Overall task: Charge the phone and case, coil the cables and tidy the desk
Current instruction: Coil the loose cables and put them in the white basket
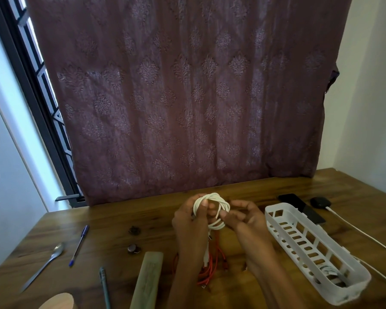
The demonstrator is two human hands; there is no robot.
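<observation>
The white cable coil (211, 208) is held above the tabletop (120, 219): gripped by the left hand (191, 223), with a strand pinched by fingers (231, 217) of the right hand (249, 219). Coiling is judged nearly done; next the end must be tucked in.

No writing can be read anywhere; faint marks on the pale flat strip (146, 284) are too blurred.
</observation>
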